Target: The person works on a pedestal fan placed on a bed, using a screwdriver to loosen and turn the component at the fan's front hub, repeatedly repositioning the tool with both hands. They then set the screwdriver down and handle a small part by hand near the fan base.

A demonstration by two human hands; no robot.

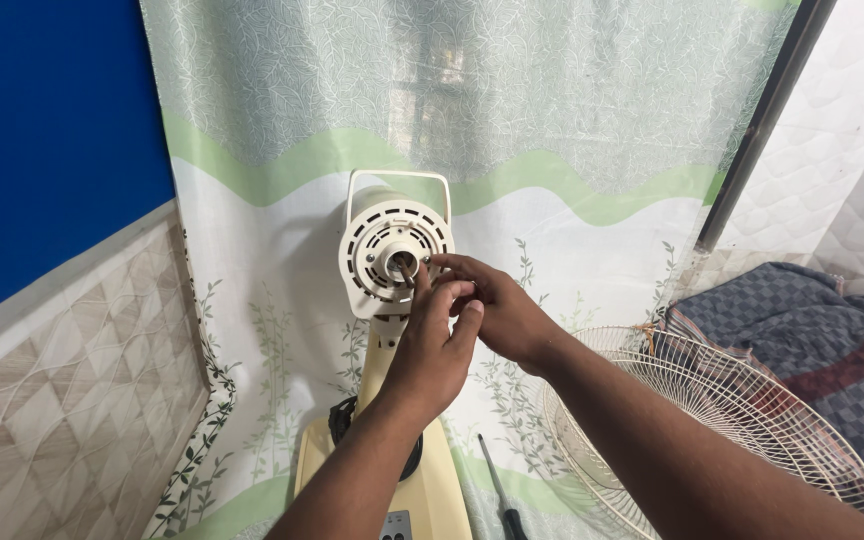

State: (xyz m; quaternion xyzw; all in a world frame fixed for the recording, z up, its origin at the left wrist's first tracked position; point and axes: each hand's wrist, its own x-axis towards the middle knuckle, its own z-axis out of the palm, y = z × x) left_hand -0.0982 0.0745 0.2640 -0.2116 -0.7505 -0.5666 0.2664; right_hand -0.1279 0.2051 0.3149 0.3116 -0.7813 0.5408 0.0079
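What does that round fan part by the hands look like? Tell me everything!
The motor head is a cream plastic disc with curved slots, small screws and a metal shaft at its centre. No blades or guard are on it. It faces the camera, upright on a cream stand, with a loop handle on top. The left hand and right hand finger its centre.

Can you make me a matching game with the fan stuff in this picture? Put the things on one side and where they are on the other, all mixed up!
Things:
1. Fan motor head
2. Wire fan guard
3. Screwdriver
4. Checked cloth

Places:
A. Lying flat beside the cream fan base
B. Bunched up at the far right
C. Under the fingertips of both hands
D. Lying at the right, in front of the cloth

Pairs: 1-C, 2-D, 3-A, 4-B
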